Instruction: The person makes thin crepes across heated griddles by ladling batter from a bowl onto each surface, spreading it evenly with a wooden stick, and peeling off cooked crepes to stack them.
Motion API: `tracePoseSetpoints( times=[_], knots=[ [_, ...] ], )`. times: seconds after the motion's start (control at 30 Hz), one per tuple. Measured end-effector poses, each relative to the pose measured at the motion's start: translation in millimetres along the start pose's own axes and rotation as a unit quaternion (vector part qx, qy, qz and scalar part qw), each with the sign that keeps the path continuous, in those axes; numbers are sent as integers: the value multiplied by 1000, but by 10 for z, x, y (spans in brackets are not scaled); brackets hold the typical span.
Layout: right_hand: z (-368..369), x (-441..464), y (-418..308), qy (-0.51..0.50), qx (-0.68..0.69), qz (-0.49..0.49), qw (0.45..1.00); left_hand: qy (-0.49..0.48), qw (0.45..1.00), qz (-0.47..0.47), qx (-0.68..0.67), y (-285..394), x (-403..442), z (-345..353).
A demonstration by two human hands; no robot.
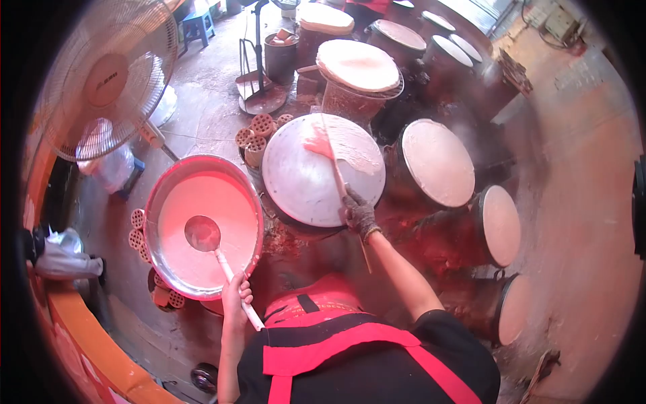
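Observation:
My left hand [237, 293], bare, is wrapped round the long pale handle of a ladle [202, 233]. The ladle's round bowl lies over the pale batter [229, 202] in a large red-rimmed basin [153, 195]. A dark, soiled glove covers my right hand [360, 214], which is closed on a long thin wooden spreading stick [338, 176]. The stick reaches across a round griddle [293, 172] ahead of me. Batter [358, 148] coats the far right part of the griddle, while its near left surface is bare metal.
Round griddles covered with pale batter [437, 161] curve round my right side; more stand behind. A standing fan [108, 81] is at the upper left. Perforated briquettes [262, 124] sit near the griddle and basin. A bucket [281, 57] stands farther back. Haze blurs the right side.

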State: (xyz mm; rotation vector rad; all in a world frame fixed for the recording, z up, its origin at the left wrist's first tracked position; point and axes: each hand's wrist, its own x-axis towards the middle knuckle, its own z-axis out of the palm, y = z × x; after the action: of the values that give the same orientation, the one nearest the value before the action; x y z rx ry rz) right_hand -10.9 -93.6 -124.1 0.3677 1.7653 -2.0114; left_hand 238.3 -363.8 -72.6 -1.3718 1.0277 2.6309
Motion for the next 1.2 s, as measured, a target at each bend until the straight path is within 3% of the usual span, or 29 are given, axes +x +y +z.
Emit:
tracePoseSetpoints(
  times=[0.03,0.07,0.17,0.3,0.37,0.53,0.63,0.67,0.8,0.87,0.9,0.93,1.0,1.03,1.07,1.17,1.2],
  knots=[
    [-110,84,34,-15,-165,-238,957,0,1000,1,-9,-60,-9,48],
    [-231,138,45,-33,-310,-458,833,1,1000,3,-16,-124,-26,97],
    [-744,-13,26,-139,-264,-239,924,13,998,5,-61,-305,-42,242],
    [-994,231,-93,8,-224,-220,950,33,997,30,-67,-508,-77,431],
    [-858,473,-196,35,-221,-214,951,43,995,43,-73,-606,-97,513],
    [-341,730,-267,-140,-269,-191,934,66,991,75,-88,-893,-165,788],
    [-482,518,-449,-253,-281,-93,921,109,986,88,-86,-1070,-233,919],
    [-620,452,-525,-292,-323,-161,886,130,983,94,-84,-1124,-253,957],
    [-1220,446,-915,-315,-297,104,895,210,971,103,-55,-1233,-321,959],
    [-1390,755,-892,-314,-401,-209,835,235,966,100,-42,-1200,-376,960],
    [-1405,977,-745,-274,-464,-530,655,233,965,112,-38,-1182,-406,970],
    [-1252,1077,-654,-227,-403,-487,740,231,965,122,-33,-1169,-427,988],
    [-903,1224,-569,-266,-330,-248,871,226,965,130,-22,-1166,-443,982],
    [-757,1232,-516,-281,-285,-118,909,230,963,139,-15,-1172,-483,1003],
    [-630,919,-815,-313,-314,-27,896,235,961,148,-7,-1186,-518,1042],
    [-858,768,-921,-406,-335,-69,847,246,959,138,15,-1242,-661,1135],
    [-1013,843,-855,-421,-305,-37,853,248,960,131,24,-1285,-707,1135]
  ],
)
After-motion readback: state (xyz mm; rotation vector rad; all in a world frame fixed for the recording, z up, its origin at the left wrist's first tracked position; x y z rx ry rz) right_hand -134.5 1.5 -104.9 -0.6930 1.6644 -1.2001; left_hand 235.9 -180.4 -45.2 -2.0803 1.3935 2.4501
